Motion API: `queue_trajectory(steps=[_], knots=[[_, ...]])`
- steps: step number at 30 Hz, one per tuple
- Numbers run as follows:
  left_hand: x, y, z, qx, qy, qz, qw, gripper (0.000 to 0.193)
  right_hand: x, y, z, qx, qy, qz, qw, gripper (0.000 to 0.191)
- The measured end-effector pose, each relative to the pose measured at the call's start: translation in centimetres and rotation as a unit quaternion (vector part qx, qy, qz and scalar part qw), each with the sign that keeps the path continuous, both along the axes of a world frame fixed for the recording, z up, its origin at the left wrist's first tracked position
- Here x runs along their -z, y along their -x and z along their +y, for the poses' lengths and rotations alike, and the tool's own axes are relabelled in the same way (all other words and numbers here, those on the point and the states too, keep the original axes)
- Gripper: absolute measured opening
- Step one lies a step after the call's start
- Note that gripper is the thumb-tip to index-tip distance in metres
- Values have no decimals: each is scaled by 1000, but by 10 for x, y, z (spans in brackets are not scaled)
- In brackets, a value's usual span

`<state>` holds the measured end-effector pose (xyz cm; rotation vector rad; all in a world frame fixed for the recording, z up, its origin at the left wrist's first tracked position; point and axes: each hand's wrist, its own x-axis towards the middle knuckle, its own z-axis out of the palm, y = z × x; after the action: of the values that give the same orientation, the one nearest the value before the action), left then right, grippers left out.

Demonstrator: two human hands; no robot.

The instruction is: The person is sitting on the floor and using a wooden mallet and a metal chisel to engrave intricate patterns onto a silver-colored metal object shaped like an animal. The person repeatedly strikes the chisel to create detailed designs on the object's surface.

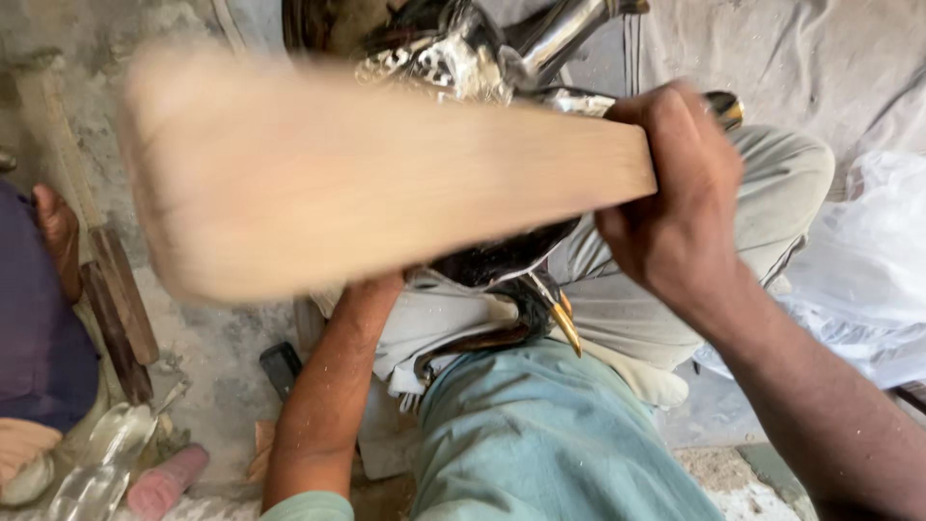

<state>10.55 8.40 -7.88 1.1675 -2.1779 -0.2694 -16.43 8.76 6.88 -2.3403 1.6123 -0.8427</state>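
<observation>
Blurred wooden paddle (386, 183) in right hand (675, 203).

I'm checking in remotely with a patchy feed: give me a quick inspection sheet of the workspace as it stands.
Surface: grey dusty floor; work sits on the person's lap.
Job's things: blurred wooden paddle over a shiny metal piece.
Clutter: wooden sticks, clear bottle, pink roll, plastic sheet.
Hands: right hand grips the paddle; left hand hidden behind it.
Cables: nothing seen.
Surroundings: another person's hand, at the left edge.
</observation>
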Motion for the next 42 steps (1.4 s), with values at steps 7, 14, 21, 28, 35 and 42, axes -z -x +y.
queue_trajectory(steps=[7,14,21,28,35,42], knots=[[13,1,1,-16,-58,-50,997,23,5,7,4,-10,-23,-16,1000,20],[19,-1,6,-27,-123,-83,989,17,2,7,6,-8,-1,-24,1000,23],[8,-1,4,1,0,-22,1000,47,9,9,7,0,-13,13,1000,18],[-1,-1,6,-7,81,-25,996,52,11,10,13,-9,-8,16,1000,16],[3,-4,6,-7,94,-13,995,29,6,5,8,-22,-29,-67,997,27],[2,-4,5,4,108,-5,994,23,5,8,6,-21,-26,-4,999,23]])
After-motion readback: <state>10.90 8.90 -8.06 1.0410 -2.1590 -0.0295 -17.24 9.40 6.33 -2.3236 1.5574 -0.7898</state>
